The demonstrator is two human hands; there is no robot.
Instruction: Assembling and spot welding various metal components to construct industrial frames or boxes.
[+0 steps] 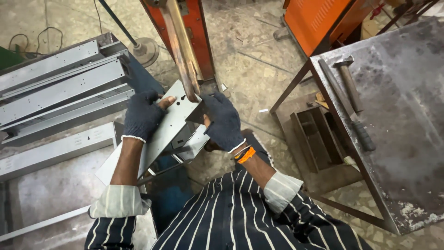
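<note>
While left hand (142,115) and right hand (224,121) are clamping grey sheet-metal bracket (173,121) under copper welder arm (182,55), similar channels (60,88) are piling left of hands; weld stage unclear.

This is a metal fabrication workshop. A stack of long grey sheet-metal channels with punched holes (60,88) lies at the left, a worn, stained steel workbench (407,139) stands at the right with a wooden-handled hammer (349,81) on it, and orange-painted machine housings (319,18) rise from a rough, dusty stone floor (259,55). A copper-coloured machine arm (182,51) hangs at centre.
</note>
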